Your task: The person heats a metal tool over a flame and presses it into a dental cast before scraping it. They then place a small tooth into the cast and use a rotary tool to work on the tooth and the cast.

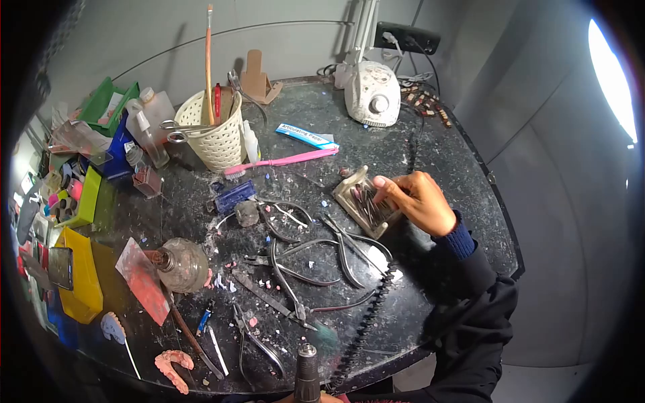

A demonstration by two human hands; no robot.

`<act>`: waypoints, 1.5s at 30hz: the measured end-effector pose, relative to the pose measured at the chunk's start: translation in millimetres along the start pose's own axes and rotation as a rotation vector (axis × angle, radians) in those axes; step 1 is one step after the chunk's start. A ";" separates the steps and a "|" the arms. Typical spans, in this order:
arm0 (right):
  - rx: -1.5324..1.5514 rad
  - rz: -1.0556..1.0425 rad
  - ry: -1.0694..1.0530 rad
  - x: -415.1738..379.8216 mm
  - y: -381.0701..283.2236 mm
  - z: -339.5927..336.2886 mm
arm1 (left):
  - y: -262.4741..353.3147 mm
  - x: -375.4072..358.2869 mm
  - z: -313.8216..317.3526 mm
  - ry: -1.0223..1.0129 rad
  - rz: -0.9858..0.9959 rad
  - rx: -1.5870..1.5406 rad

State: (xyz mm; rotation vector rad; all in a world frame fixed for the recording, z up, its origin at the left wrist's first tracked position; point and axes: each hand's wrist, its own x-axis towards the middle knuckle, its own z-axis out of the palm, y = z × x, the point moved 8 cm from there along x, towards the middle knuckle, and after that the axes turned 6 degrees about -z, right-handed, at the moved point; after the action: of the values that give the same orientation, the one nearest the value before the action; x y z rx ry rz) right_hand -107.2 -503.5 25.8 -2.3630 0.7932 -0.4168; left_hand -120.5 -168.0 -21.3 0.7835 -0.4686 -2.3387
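Observation:
My right hand (420,200) reaches over a small beige holder (346,193) with several thin metal burs (366,201) in it. Its thumb and fingers come together at the burs; what they pinch, if anything, is hidden. At the bottom edge, a dark rotary handpiece (307,375) points upward, with a coiled black cord (368,316) rising beside it. A sliver of my left hand (324,399) shows around the handpiece's lower end, closed on it; most of that hand is out of frame.
Several metal pliers (289,272) lie mid-table amid scraps. A pink toothbrush (295,160), an articulating paper pack (306,136) and a white basket (211,144) are farther back. The white control unit (373,94) stands at the rear. Left are a glass burner (183,265) and a pink dental arch (173,369).

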 end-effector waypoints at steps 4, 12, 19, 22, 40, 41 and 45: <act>-0.014 -0.162 -0.015 1.6 2.2 0.8 | 2.0 1.8 0.6 0.008 0.025 -0.067; 0.059 -0.259 -0.046 3.5 2.2 7.5 | -3.1 2.9 -4.4 0.052 0.096 0.025; -0.133 -0.270 -0.106 -0.9 -7.4 10.8 | -6.2 3.2 -5.5 0.056 0.033 0.033; -0.147 -0.258 -0.130 -1.4 -5.7 11.0 | -3.3 5.0 -8.3 0.084 0.127 0.151; -0.261 -0.277 -0.125 -8.8 -20.8 16.9 | -3.5 2.2 -6.9 0.144 0.018 0.103; -0.256 -0.283 -0.130 -8.7 -19.1 18.2 | -2.4 2.6 -6.9 0.146 0.040 0.121; -0.203 -0.261 -0.167 -6.5 -14.7 17.6 | -0.8 3.4 -8.5 0.137 0.077 0.204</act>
State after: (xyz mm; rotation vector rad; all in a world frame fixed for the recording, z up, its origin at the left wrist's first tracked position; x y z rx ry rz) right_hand -97.7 -482.2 21.0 -2.6624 0.4699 -0.2496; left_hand -117.6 -170.8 -29.6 0.9957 -0.6728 -2.1728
